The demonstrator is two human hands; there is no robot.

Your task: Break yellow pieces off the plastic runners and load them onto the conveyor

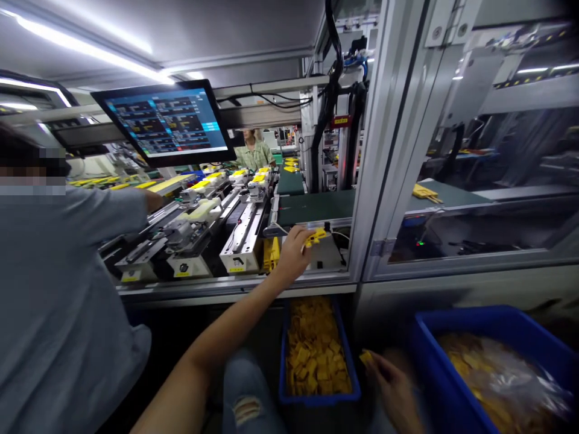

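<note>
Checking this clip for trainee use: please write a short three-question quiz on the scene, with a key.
1. What does the left hand hold up at the machine?
2. True or false: the right hand is between the narrow blue crate and the wide blue bin.
3. Which has its yellow pieces in a clear plastic bag? A, the narrow blue crate; B, the wide blue bin.

Key: 1. A yellow part. 2. True. 3. B.
</note>
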